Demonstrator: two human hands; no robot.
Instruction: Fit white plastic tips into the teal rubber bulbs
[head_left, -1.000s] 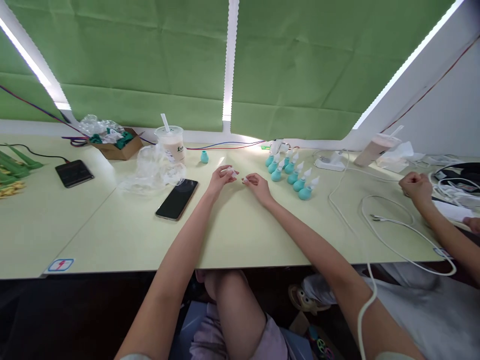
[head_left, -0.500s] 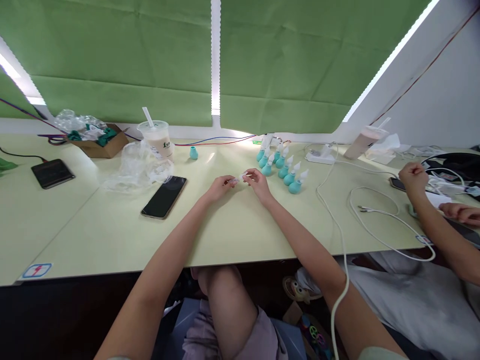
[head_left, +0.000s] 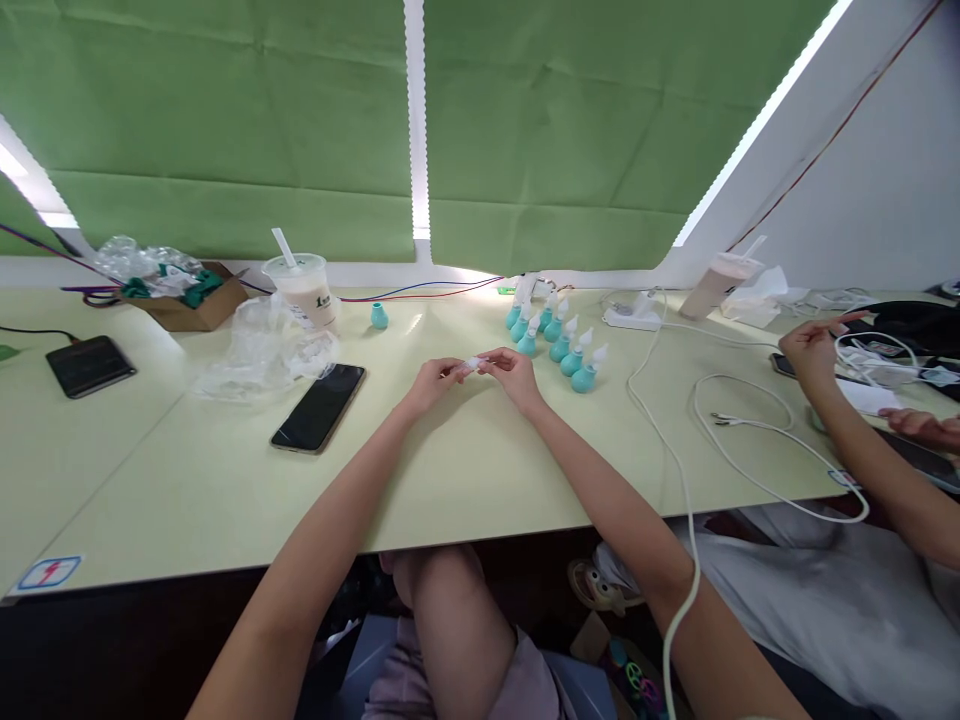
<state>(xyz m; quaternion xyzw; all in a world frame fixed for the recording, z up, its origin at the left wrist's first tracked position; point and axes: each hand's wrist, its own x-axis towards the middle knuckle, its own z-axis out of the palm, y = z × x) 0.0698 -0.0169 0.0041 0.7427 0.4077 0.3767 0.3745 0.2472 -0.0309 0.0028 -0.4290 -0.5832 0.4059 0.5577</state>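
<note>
My left hand [head_left: 438, 382] and my right hand [head_left: 513, 374] meet over the table, fingertips pinched on a small whitish translucent plastic piece [head_left: 472, 365]. It looks like a nozzle tip; my fingers cover its ends, so I cannot tell whether it is one part or two. To the right of my right hand, several small teal squeeze bulbs with pointed white tips [head_left: 583, 377] stand upright in rows. A lone teal bulb [head_left: 379, 317] without a tip stands beyond my left hand.
Left of my arms lie a phone [head_left: 319, 408], a crumpled plastic bag [head_left: 251, 345], a drink cup [head_left: 309, 290] and a cardboard box [head_left: 184, 315]. A white cable [head_left: 667, 445] runs over the table's right side, where a co-worker's hand [head_left: 814, 345] is raised.
My hands have come closer together, the gap between the fingertips narrowing around the plastic piece. The view has shifted slightly. On the right, the co-worker's fingers have stretched out.
</note>
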